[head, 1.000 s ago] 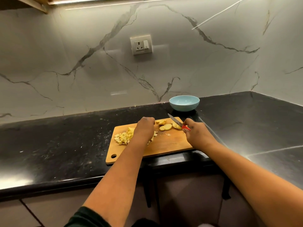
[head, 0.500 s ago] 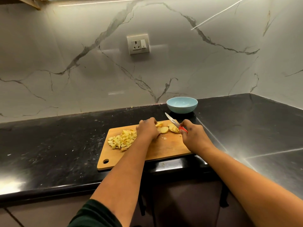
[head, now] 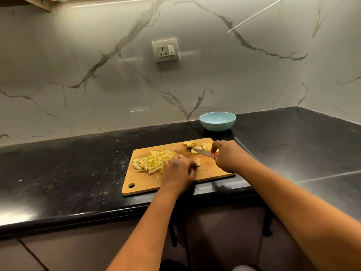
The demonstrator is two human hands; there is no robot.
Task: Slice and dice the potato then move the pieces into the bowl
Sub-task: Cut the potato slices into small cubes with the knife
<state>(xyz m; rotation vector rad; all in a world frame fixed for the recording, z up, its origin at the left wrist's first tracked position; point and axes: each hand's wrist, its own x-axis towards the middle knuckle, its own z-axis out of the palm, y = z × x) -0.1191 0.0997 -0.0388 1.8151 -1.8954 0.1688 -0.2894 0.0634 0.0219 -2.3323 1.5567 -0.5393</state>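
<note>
Near the centre of the frame, a wooden cutting board (head: 175,178) lay on the black desk (head: 68,173). Diced potato (head: 152,161) was heaped on its left part, and round potato slices (head: 203,147) lay at its upper right corner. Left hand (head: 178,169) curled its fingers on a small potato piece (head: 197,163). Right hand (head: 227,157) clamped its fingers on a red-handled knife (head: 203,152), blade pointing left. Above the board, a light blue bowl (head: 217,124) stood apart.
</note>
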